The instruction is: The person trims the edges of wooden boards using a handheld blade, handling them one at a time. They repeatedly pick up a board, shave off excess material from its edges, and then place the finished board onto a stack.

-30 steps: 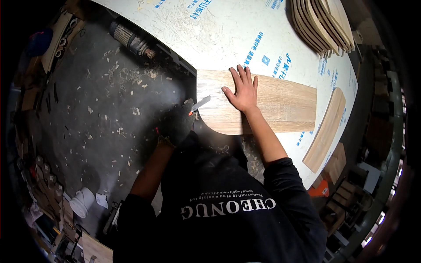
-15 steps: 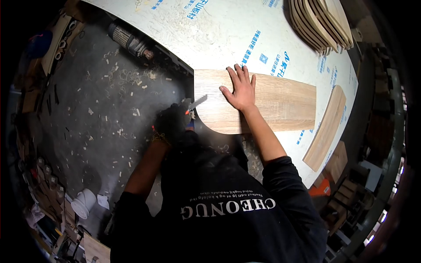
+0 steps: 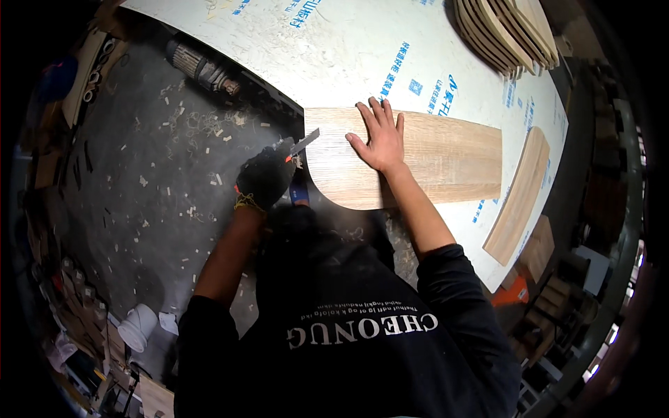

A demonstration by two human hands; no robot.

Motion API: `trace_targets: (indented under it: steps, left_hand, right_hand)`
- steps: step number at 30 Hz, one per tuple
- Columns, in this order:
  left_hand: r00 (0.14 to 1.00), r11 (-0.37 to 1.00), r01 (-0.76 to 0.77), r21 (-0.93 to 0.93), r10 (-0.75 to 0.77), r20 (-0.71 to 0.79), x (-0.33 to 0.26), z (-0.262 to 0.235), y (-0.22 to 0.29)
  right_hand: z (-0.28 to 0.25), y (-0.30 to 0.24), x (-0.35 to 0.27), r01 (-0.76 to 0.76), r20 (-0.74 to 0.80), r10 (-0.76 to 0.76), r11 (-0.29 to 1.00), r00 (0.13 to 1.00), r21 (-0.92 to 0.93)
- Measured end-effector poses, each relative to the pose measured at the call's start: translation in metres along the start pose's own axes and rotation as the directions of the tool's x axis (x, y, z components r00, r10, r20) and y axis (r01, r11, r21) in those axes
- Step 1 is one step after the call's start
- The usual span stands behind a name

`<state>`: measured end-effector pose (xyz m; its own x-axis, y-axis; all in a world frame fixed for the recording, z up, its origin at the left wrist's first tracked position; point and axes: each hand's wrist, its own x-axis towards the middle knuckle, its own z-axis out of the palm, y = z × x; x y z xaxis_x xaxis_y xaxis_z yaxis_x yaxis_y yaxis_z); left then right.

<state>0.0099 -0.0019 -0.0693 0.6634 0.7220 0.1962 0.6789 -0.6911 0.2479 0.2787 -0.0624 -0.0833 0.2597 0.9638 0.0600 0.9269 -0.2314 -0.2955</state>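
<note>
My left hand (image 3: 265, 174), in a black glove, is closed round a flat grey file (image 3: 304, 142) with orange at its handle end. The file lies against the left edge of a wood-grain board (image 3: 449, 167), its tip reaching over the top face. The near left corner of this board is rounded, and its left part juts past the table edge. On the board's face rests my bare right hand (image 3: 385, 139), flat with the fingers spread. The glove hides most of the file's handle.
The board lies on a white table (image 3: 334, 63) with blue print. A narrow curved wood strip (image 3: 519, 198) lies to its right, and curved panels (image 3: 505, 35) are stacked at the far right. A motor (image 3: 198, 66) sits by the left table edge. Shavings litter the floor; a white bucket (image 3: 138, 327) stands there.
My left hand and the file have moved away from my body along the board's left edge, and slightly left. My right hand stays pressed on the board.
</note>
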Motion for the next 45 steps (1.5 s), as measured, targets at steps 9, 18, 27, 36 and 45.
trace_targets:
  steps: [9,18,27,36,45]
  left_hand:
    - [0.996,0.994,-0.076,-0.084,0.072,-0.048,0.027,0.023,-0.028]
    - [0.980,0.943,0.171,-0.285,-0.192,-0.047,0.003,0.026,-0.028]
    - [0.982,0.941,-0.143,-0.308,0.095,-0.164,-0.013,0.027,-0.012]
    - [0.987,0.902,-0.017,-0.430,0.083,0.136,-0.039,0.009,0.036]
    - [0.924,0.891,0.227,-0.393,-0.070,0.376,-0.056,0.023,0.055]
  right_hand:
    - [-0.002,-0.001,0.002,-0.023,0.025,0.023,1.000,0.999,0.005]
    - [0.010,-0.064,-0.022,0.146,0.267,-0.120,0.986,0.956,-0.080]
    - [-0.009,0.012,-0.073,0.130,0.195,-0.100,0.981,0.976,-0.145]
    - [-0.019,0.058,-0.068,-0.102,0.112,0.122,0.980,0.986,-0.174]
    - [-0.018,0.058,-0.063,-0.109,0.122,0.131,0.979,0.984,-0.174]
